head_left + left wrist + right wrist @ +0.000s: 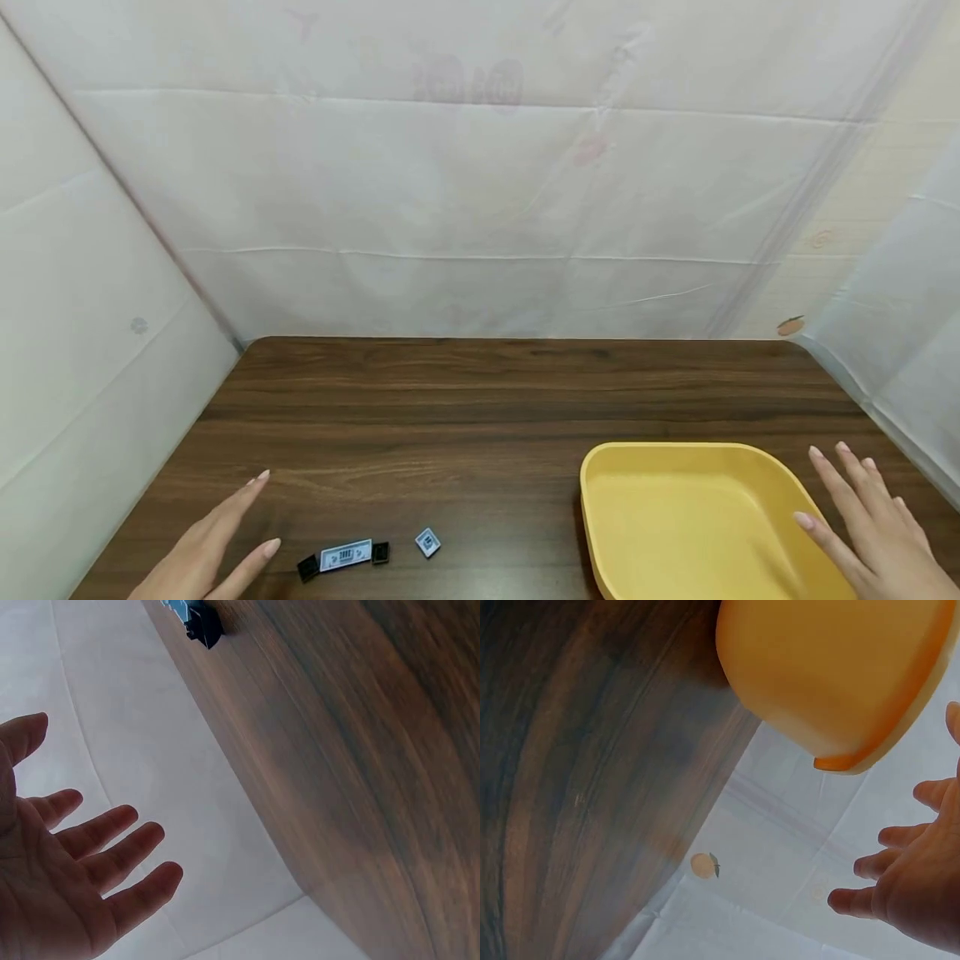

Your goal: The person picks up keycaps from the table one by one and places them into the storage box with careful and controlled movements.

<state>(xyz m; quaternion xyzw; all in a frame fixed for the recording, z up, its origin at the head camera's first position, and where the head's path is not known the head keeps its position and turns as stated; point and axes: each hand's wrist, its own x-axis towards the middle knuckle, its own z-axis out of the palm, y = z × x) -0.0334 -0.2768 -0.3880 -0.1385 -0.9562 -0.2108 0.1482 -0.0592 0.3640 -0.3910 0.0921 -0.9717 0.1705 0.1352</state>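
My left hand [204,546] hovers at the lower left of the head view, fingers extended and holding nothing. Just right of it lies a flat light-blue rectangular piece [346,556] with dark printing, flanked by two small black square pieces, one on the left [308,568] and one on the right [380,552]. A small light-blue square piece [427,542] sits apart, farther right. My right hand [873,529], fingers spread and nothing in it, is by the right side of a yellow plastic basin [675,533]. The right wrist view shows that hand [922,862] apart from the basin.
The dark wood-grain table [450,400] carries all these things. Pale printed sheeting [450,183] hangs behind it and along both sides. The basin's raised rim stands between the small pieces and my right hand.
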